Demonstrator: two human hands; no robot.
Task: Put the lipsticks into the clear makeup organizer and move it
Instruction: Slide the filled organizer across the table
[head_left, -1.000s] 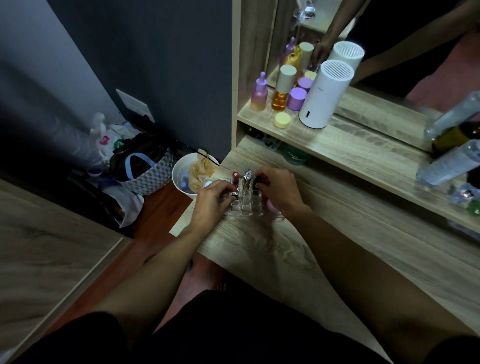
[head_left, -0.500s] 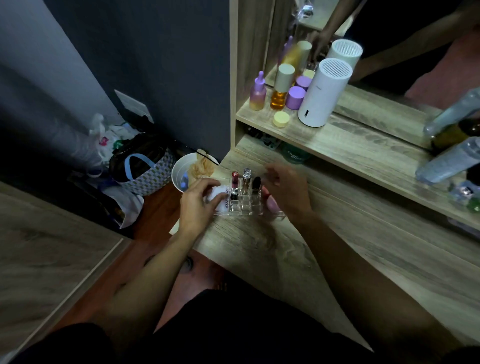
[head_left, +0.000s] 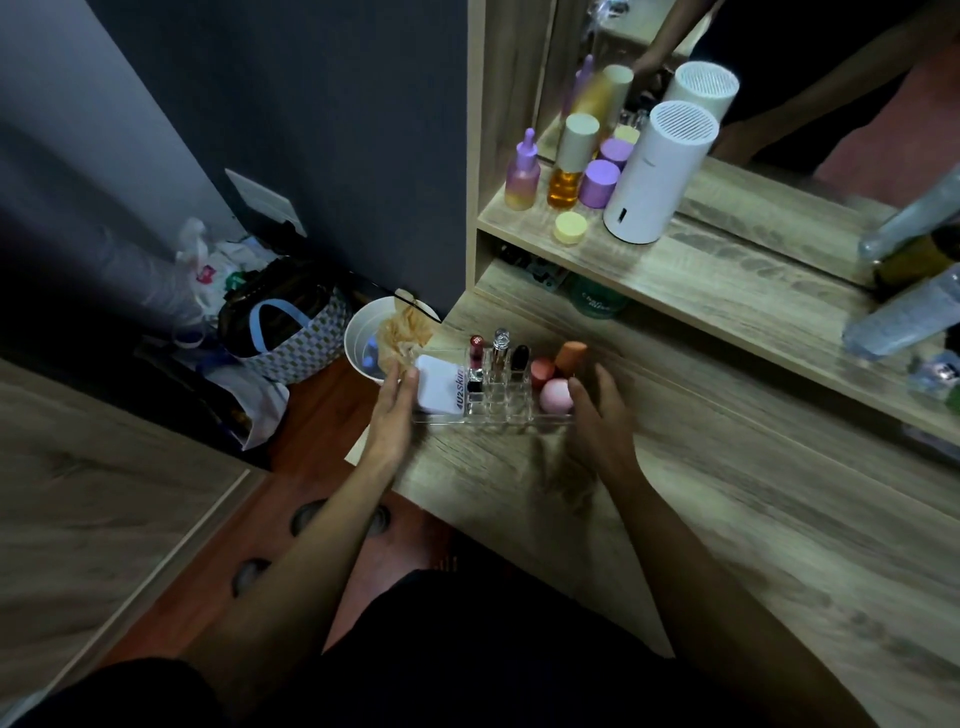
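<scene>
The white compact (head_left: 439, 389) in the clear organizer (head_left: 498, 415) reads "4U2skin".

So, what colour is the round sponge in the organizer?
Pink; the round sponge shows best in the head view.

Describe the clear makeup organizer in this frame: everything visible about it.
The clear makeup organizer looks like see-through plastic, a low tray with a grid of small cells. It sits flat near the desk's left edge. Three lipsticks stand upright in its back cells, a white compact lies at its left end, and pink and orange sponges at its right. The left hand and right hand flank its ends, open; contact is unclear.
</scene>
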